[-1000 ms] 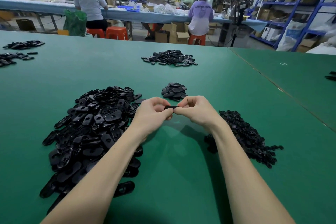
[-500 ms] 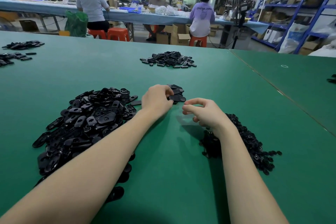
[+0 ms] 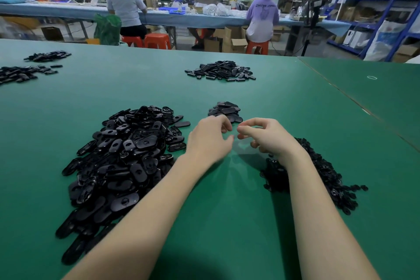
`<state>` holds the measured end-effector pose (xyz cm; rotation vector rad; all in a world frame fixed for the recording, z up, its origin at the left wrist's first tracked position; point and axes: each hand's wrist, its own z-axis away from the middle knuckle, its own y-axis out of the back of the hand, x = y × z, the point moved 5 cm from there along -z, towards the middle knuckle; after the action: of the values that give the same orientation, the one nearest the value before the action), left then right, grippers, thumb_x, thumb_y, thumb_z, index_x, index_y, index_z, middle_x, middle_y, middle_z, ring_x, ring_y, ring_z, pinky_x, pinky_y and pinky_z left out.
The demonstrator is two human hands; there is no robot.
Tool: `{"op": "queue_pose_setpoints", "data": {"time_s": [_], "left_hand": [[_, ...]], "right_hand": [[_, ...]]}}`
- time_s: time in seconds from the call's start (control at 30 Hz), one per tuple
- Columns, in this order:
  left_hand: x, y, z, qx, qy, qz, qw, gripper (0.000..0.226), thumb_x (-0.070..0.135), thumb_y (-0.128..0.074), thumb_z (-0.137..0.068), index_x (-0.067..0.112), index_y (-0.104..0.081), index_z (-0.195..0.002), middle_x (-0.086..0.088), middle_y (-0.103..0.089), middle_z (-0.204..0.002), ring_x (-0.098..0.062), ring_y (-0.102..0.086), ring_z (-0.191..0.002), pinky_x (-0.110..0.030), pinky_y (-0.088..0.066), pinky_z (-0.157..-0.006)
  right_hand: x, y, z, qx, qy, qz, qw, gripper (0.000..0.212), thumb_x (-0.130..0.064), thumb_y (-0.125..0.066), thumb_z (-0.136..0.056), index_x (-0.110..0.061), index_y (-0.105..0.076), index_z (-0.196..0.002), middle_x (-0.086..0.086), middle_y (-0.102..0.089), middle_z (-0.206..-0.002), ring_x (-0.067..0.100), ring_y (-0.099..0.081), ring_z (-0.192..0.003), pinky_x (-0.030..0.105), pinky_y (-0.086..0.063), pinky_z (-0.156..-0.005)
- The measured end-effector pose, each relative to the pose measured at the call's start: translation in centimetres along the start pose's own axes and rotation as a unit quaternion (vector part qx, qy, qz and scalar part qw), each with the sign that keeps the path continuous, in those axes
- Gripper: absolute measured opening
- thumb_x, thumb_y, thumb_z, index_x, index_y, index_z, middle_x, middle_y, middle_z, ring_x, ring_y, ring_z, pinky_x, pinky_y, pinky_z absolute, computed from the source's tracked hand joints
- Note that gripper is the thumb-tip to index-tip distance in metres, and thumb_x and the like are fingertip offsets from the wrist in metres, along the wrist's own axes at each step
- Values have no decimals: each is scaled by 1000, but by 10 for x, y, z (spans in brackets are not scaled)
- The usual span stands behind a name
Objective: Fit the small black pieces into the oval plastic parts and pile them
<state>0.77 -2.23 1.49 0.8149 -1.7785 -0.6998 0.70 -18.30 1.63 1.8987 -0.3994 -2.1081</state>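
The green counter (image 3: 227,223) carries all stock. Directions below are clock-face positions taken from the gap between the two hands.

Nearest, at 4 o'clock, the heap of small black pieces (image 3: 327,173) lies under and beside the right forearm. Each piece appears light, stiff and thin, so it likely slides on the mat; take one by its edge with a fingertip pinch, lifting from the loose fringe of the heap.

At 8 o'clock, the large heap of oval plastic parts (image 3: 122,154) rests unsorted. These are glossy moulded shells with a central opening, judged rigid, light and somewhat slippery. Grip one across its narrow sides, leaving the opening free for the insert.

The left hand (image 3: 209,141) hovers with fingers loosely curled and holds nothing. The right hand (image 3: 268,136) has thumb and forefinger brought close; whether a small piece sits between them cannot be told, as the view there is too fine.

At 12 o'clock, just beyond the fingertips, stands the small pile of fitted parts (image 3: 225,111). Set finished units flat, since smooth shells are likely to slip off a steep stack.

Farther at 12 o'clock lies another spread of black parts (image 3: 221,70), and two more lie at 10 o'clock (image 3: 27,68).
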Motion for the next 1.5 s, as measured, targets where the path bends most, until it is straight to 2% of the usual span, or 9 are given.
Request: {"op": "queue_pose_setpoints", "data": {"time_s": [0.13, 0.23, 0.37, 0.53, 0.67, 0.9, 1.03, 1.2, 1.5], "left_hand": [[2, 6, 13, -41, -45, -128, 990, 18, 25, -57, -93, 32, -64, -108, 5, -63, -113, -20, -50, -114, -35, -40, -94], [-3, 27, 10, -47, -50, -191, 979, 19, 29, -59, -92, 34, -64, -109, 5, -64, -115, -21, -48, -117, -38, -37, -98], [-27, 63, 4, -55, -27, -157, 986, 21, 31, -65, -87, 34, -67, -107, 9, -66, -109, -20, -52, -114, -38, -42, -102], [-76, 92, -2, -61, 23, -145, 987, 13, 29, -66, -87, 40, -71, -94, 6, -66, -107, -25, -51, -118, -45, -44, -102], [-100, 90, 1, -106, 54, -151, 981, 15, 37, -73, -83, 45, -70, -96, 11, -54, -136, -22, -36, -136, -48, -34, -110], [-98, 81, 1, -107, 40, -175, 978, 30, 39, -71, -81, 47, -63, -109, 8, -44, -147, -22, -29, -140, -47, -29, -114], [-93, 72, 2, -102, 17, -189, 976, 33, 39, -66, -85, 43, -61, -117, 5, -40, -151, -23, -27, -143, -48, -25, -118], [-96, 67, 1, -93, 32, -191, 977, 25, 42, -64, -87, 38, -66, -112, 5, -44, -147, -23, -29, -142, -47, -22, -119], [-96, 68, 1, -101, 31, -170, 980, 18, 36, -65, -87, 41, -65, -104, 9, -47, -142, -20, -29, -140, -52, -17, -119]], "right_hand": [[0, -3, 1, -2, -4, 19, 1000, 8, -29, -71, -93, -23, -74, -98, -12, -78, -79, 5, -46, -48, 14, -36, -44], [-2, -6, 2, -16, 0, 37, 999, 8, -29, -71, -93, -23, -74, -98, -12, -78, -80, 5, -48, -50, 15, -39, -47], [-3, -13, 3, -32, 1, 57, 998, 10, -29, -70, -94, -22, -73, -99, -8, -79, -86, 10, -50, -56, 18, -40, -54], [-6, -26, 3, -56, 15, 81, 995, 9, -27, -70, -95, -20, -73, -99, -3, -80, -91, 6, -50, -50, 9, -41, -47], [-6, -32, 3, -75, 13, 105, 992, 10, -29, -69, -94, -21, -72, -99, -5, -79, -91, 9, -52, -53, 15, -41, -50], [-3, -34, 0, -84, 15, 121, 989, 11, -30, -69, -94, -22, -73, -100, -9, -78, -85, 8, -53, -53, 12, -38, -47], [-3, -35, -1, -90, 15, 126, 988, 10, -30, -69, -93, -23, -73, -99, -8, -79, -87, 8, -54, -54, 16, -39, -53], [-1, -36, -1, -97, 13, 133, 986, 11, -31, -70, -94, -23, -74, -100, -9, -79, -88, 6, -53, -51, 16, -39, -54], [-1, -37, -2, -97, 11, 131, 987, 12, -31, -70, -94, -23, -73, -101, -9, -79, -89, 5, -53, -51, 19, -40, -58]]}}
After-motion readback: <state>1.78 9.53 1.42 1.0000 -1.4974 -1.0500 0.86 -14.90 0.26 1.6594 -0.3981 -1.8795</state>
